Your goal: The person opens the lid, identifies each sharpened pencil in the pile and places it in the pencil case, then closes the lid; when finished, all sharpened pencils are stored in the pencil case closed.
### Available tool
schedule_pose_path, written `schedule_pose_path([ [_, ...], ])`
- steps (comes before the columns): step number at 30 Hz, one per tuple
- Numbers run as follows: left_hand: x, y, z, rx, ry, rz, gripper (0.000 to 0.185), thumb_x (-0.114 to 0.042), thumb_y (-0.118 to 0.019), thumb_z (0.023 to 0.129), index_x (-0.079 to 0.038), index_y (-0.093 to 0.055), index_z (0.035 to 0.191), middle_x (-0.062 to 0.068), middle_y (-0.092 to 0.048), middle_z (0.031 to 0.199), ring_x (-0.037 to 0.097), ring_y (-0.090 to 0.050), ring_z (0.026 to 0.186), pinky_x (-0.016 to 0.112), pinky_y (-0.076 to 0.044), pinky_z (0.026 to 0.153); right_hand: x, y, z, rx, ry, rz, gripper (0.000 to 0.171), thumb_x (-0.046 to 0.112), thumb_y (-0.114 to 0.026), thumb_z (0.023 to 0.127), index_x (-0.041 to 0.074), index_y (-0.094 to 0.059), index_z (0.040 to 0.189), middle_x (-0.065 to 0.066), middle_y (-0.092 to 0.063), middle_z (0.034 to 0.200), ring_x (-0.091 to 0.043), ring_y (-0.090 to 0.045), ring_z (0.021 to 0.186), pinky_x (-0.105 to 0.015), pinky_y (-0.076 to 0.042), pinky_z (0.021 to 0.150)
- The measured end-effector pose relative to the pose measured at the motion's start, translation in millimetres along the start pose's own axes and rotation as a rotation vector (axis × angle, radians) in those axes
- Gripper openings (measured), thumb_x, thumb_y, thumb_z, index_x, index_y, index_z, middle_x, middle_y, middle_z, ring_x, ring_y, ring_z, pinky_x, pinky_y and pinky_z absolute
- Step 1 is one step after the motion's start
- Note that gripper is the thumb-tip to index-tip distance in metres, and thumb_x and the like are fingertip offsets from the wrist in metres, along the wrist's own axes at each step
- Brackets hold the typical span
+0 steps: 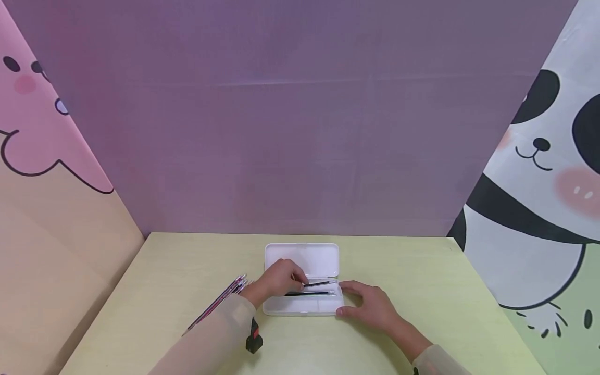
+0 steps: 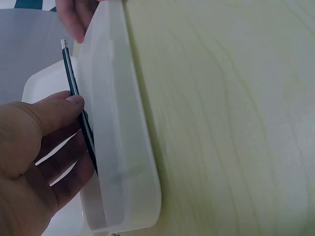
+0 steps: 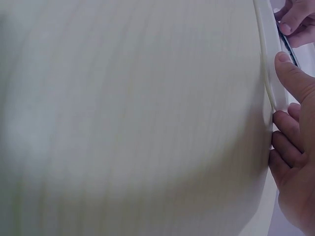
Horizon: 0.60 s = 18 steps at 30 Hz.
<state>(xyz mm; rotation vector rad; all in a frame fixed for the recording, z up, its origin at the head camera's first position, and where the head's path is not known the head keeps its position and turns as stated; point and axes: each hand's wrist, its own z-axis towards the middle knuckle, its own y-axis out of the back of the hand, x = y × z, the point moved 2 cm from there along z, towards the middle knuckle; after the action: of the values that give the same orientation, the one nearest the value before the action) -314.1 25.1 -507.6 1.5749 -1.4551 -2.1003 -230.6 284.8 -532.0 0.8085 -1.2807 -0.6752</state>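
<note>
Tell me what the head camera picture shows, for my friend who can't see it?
A left hand pinches a dark pen over an open white pencil case on a pale yellow table, while the right hand steadies the case's right end. Another pen lies inside, and more pens lie to the left.

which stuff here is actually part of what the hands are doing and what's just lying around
In use:
- open white pencil case
- dark pen pinched by the left hand
- second dark pen lying in the case
- right hand steadying the case's end

Lying about:
- bundle of pens on the table, left of the case
</note>
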Motion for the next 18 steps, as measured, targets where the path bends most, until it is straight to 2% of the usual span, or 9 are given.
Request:
schedule_pose_path([
  [5, -5.6, -2.3, -2.3, -0.014, -0.010, 0.140, 0.009, -0.010, -0.079, 0.089, -0.017, -0.083, 0.093, -0.008, -0.075, 0.089, 0.006, -0.057, 0.081, 0.027, -0.050, 0.080, -0.7, -0.5, 0.0, -0.005, -0.008, -0.003, 0.065, 0.048, -0.091, 0.071, 0.027, -0.071, 0.129, 0.004, -0.073, 0.126, -0.030, -0.066, 0.120, -0.051, -0.049, 0.101],
  [9, -9.0, -3.9, -5.0, -0.024, -0.003, 0.213, 0.006, -0.013, -0.079, 0.090, -0.019, -0.082, 0.089, -0.011, -0.073, 0.087, 0.006, -0.057, 0.080, 0.028, -0.050, 0.081, -0.4, -0.9, -0.3, -0.007, -0.016, 0.002, 0.064, 0.048, -0.091, 0.071, 0.028, -0.071, 0.129, 0.004, -0.073, 0.126, -0.029, -0.066, 0.120, -0.051, -0.049, 0.101],
  [14, -5.6, -7.0, -5.9, -0.038, -0.002, 0.225, 0.009, -0.015, -0.080, 0.089, -0.021, -0.079, 0.082, -0.014, -0.070, 0.081, 0.006, -0.056, 0.077, 0.026, -0.050, 0.078, 1.0, -0.2, -0.5, -0.005, -0.018, 0.004, 0.064, 0.047, -0.091, 0.071, 0.027, -0.071, 0.129, 0.004, -0.073, 0.126, -0.029, -0.066, 0.120, -0.051, -0.049, 0.101],
  [18, -2.1, -8.9, -6.7, -0.029, -0.011, 0.224, 0.008, -0.014, -0.078, 0.090, -0.020, -0.082, 0.086, -0.013, -0.073, 0.084, 0.005, -0.060, 0.083, 0.028, -0.052, 0.085, 1.4, 0.3, -1.1, -0.003, -0.024, 0.007, 0.064, 0.046, -0.091, 0.071, 0.026, -0.071, 0.129, 0.003, -0.073, 0.126, -0.030, -0.066, 0.121, -0.052, -0.049, 0.102],
])
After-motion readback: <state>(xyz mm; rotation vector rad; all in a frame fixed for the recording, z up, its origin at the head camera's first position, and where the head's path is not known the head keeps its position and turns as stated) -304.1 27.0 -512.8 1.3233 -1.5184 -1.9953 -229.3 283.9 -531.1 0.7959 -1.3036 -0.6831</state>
